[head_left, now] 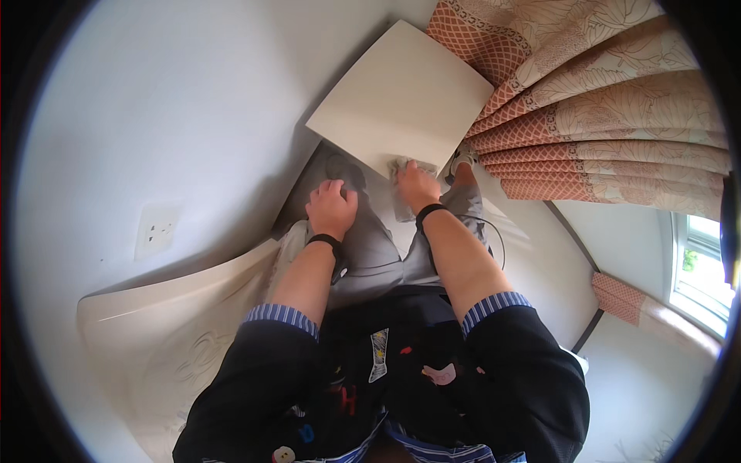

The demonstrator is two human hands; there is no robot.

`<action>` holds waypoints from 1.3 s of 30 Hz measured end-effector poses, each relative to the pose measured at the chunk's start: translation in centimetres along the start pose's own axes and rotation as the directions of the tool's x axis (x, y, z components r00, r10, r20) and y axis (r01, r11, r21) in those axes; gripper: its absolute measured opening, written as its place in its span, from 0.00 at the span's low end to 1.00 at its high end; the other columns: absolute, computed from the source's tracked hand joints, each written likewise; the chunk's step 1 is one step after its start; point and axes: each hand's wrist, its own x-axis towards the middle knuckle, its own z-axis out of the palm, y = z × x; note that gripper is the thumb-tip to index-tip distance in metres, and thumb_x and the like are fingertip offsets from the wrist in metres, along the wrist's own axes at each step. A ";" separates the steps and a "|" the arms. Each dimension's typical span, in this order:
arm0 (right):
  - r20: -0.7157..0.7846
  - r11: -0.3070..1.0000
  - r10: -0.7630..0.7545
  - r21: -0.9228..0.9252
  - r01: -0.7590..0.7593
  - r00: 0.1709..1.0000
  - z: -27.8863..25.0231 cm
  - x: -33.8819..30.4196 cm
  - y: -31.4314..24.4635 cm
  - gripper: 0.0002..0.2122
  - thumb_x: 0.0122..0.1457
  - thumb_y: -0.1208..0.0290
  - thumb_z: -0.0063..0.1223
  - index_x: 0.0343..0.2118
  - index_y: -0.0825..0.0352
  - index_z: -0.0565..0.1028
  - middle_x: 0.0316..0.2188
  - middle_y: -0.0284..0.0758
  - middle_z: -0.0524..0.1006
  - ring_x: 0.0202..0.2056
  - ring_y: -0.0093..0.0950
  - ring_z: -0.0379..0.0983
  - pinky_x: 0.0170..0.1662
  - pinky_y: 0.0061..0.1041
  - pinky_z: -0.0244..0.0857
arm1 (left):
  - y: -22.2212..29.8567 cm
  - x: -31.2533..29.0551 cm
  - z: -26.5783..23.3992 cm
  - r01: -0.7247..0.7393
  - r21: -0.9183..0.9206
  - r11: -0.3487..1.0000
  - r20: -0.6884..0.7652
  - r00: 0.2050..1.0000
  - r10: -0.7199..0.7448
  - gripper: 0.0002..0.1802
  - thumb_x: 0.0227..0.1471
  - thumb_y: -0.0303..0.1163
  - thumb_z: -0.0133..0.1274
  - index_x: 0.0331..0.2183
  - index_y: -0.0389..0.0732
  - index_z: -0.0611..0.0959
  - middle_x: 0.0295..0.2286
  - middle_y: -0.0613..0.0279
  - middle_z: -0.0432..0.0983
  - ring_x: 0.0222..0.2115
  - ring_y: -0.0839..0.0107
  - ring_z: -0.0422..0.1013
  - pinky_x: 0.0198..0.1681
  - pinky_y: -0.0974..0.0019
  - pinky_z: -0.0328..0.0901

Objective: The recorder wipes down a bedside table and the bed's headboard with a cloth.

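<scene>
Rust-and-cream curtains (594, 116) hang right of the pale square table (401, 96). Short of its near corner is the left hand (332, 210), fingers loosely bent, nothing visible in them. At the table's near edge, the right hand (417, 187) has its fingers closed over a greyish cloth (397, 164). Wiping seems the step in hand; the next move likely calls for pressing the cloth flat.

Daylight floods in from your right, the window (704, 274) burning out to white glare, pale streaks crossing the floor (532, 247), soft shadow pooling on your left along the white wall (177, 100) by the square cream tabletop (401, 92), straight lines bowing toward your black fisheye rim.
</scene>
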 end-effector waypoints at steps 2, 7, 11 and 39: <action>0.040 0.998 0.054 -0.046 -0.052 0.998 -0.2 1.1 -0.4 0.20 0.68 0.51 0.43 0.45 0.66 0.71 0.35 0.47 0.83 0.40 0.50 0.81 0.42 0.49 0.75 | -0.2 0.2 0.4 0.031 -0.016 0.999 0.041 0.999 -0.031 0.20 0.54 0.43 0.52 0.46 0.47 0.84 0.50 0.60 0.77 0.51 0.50 0.71 0.50 0.44 0.67; 0.054 0.989 0.138 -0.053 -0.135 0.989 -1.5 5.5 -1.2 0.21 0.69 0.51 0.40 0.48 0.66 0.71 0.42 0.48 0.82 0.44 0.49 0.81 0.47 0.50 0.73 | 1.1 0.9 1.0 0.036 0.074 0.997 0.099 0.994 -0.043 0.20 0.53 0.43 0.52 0.45 0.46 0.84 0.49 0.61 0.77 0.51 0.53 0.71 0.51 0.45 0.67; 0.092 0.986 0.140 -0.105 -0.130 0.986 -3.9 12.1 -2.2 0.22 0.70 0.51 0.37 0.53 0.66 0.70 0.48 0.50 0.80 0.51 0.48 0.78 0.51 0.49 0.72 | 0.6 1.2 1.7 0.060 0.050 0.997 0.056 0.996 -0.063 0.18 0.53 0.42 0.53 0.43 0.46 0.84 0.48 0.63 0.78 0.51 0.54 0.71 0.50 0.46 0.67; 0.031 0.998 -0.063 -0.021 0.063 0.998 -3.4 12.6 -4.8 0.22 0.65 0.51 0.49 0.52 0.64 0.71 0.51 0.45 0.78 0.52 0.45 0.76 0.51 0.47 0.72 | 0.3 1.5 1.3 0.039 0.027 0.999 -0.037 0.999 -0.038 0.14 0.52 0.40 0.54 0.41 0.48 0.84 0.46 0.67 0.80 0.49 0.55 0.71 0.49 0.47 0.67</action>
